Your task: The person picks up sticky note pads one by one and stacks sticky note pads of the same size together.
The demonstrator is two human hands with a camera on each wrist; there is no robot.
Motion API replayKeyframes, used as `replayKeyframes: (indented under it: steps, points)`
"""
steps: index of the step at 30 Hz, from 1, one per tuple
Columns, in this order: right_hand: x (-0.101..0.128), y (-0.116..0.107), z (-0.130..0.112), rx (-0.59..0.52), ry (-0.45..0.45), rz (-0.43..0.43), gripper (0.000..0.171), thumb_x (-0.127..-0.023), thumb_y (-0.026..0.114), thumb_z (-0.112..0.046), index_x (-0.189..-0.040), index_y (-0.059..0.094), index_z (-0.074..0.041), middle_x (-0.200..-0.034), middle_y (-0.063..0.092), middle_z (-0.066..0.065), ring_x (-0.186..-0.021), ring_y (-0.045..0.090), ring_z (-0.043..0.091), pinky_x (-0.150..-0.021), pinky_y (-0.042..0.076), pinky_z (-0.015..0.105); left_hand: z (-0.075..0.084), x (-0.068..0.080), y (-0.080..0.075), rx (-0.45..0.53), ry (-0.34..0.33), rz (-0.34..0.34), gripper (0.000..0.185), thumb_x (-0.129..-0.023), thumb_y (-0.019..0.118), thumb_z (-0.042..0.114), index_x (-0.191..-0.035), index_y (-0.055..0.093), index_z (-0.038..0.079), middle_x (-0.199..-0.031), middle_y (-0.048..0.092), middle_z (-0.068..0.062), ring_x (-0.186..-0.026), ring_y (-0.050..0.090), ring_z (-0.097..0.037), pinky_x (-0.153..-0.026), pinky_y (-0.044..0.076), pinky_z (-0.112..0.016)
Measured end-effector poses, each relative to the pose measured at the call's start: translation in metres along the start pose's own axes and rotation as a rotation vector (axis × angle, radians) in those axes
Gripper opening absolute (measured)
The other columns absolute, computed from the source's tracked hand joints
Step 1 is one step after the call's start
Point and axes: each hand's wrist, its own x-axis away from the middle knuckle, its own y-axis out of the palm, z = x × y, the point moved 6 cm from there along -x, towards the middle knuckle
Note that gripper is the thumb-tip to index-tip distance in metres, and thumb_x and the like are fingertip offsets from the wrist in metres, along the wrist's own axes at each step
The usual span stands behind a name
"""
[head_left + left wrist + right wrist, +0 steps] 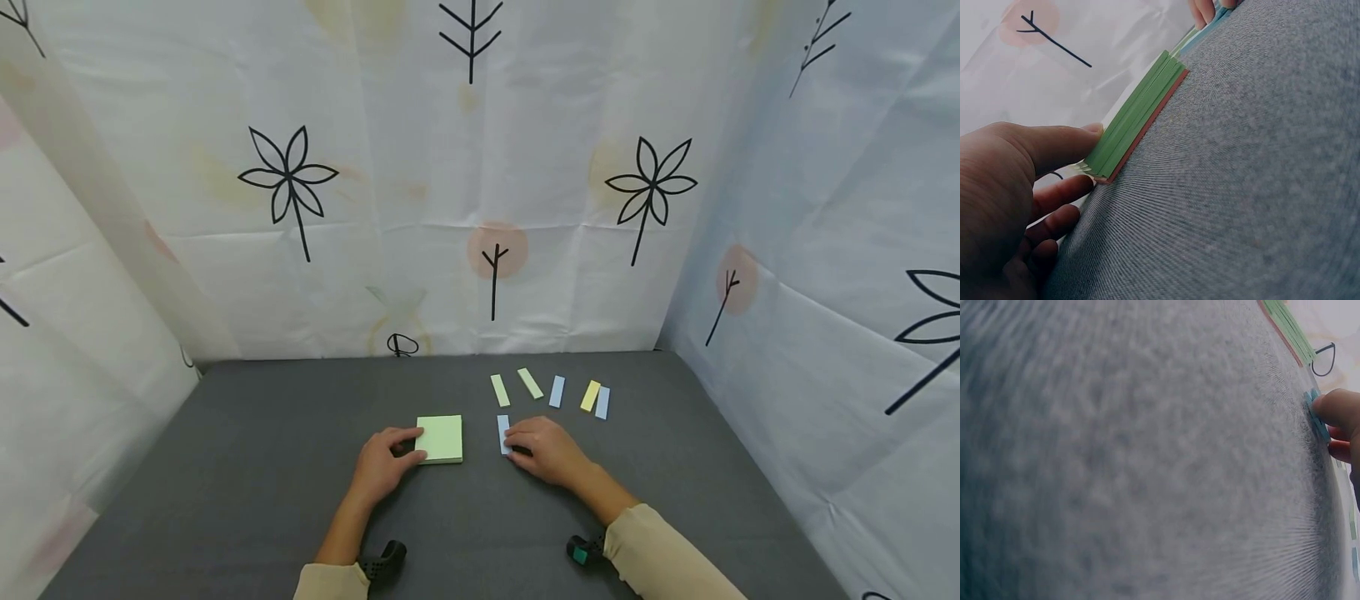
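At the bottom of the head view two cream sleeves [667,554] came in, each with a dark wrist camera [384,560] beside it. Just above them, at lower centre, the two hands lay apart on the grey table [225,467].

The left hand [382,465] held the green pad [440,438] by its left edge, thumb on the near corner and fingers curled at the side; the left wrist view showed the thumb [1054,145] against the stacked sheets, which sat on a reddish backing. The right hand [546,450] lay just right of the pad, its fingertips pressed flat on a blue strip [502,433]; the right wrist view showed a fingertip [1335,407] touching that strip against the cloth. Whether the thumb pinched it from below could not be told.

Farther up, right of centre, five more strips lay in a loose row: two green [500,390], a blue [557,391], then a yellow [590,396] touching a pale blue one [602,402]. Behind stood a white curtain [480,183] printed with black flowers.

The step in hand looked like handling the blue strip, while the left hand steadied the pad. The next move would likely call for a light pinch on its thin edge, with the pad kept pinned.
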Motion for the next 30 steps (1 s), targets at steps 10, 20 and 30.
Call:
replayKeyframes:
  steps: [10, 20, 30]
  points:
    - [-0.005, 0.002, 0.010, -0.160, 0.178, -0.104, 0.009, -0.086, 0.072, -0.013, -0.092, 0.077, -0.009, -0.099, 0.072, 0.004, -0.095, 0.065, 0.022, -0.085, 0.050, 0.041, 0.000, -0.001, -0.001, -0.003, -0.008, -0.002, 0.038, -0.078, 0.082, 0.020, -0.115, 0.074, 0.015, -0.106, 0.067, -0.004, -0.087, 0.057, -0.019, -0.077, 0.046, -0.042]
    - [-0.004, 0.000, 0.013, -0.267, 0.231, -0.105, 0.012, -0.089, 0.068, -0.010, -0.096, 0.077, -0.005, -0.101, 0.071, 0.007, -0.098, 0.064, 0.024, -0.086, 0.051, 0.040, 0.000, 0.000, 0.000, -0.008, -0.015, -0.007, 0.038, -0.079, 0.081, 0.021, -0.115, 0.073, 0.015, -0.108, 0.067, -0.004, -0.088, 0.057, -0.019, -0.078, 0.046, -0.043]
    - [-0.001, 0.000, 0.013, -0.304, 0.245, -0.071, 0.011, -0.090, 0.068, -0.008, -0.096, 0.076, -0.004, -0.102, 0.071, 0.009, -0.098, 0.064, 0.026, -0.084, 0.051, 0.041, 0.000, 0.001, 0.000, -0.009, -0.018, -0.010, 0.038, -0.079, 0.081, 0.022, -0.116, 0.073, 0.015, -0.106, 0.067, -0.003, -0.089, 0.057, -0.019, -0.079, 0.046, -0.044]
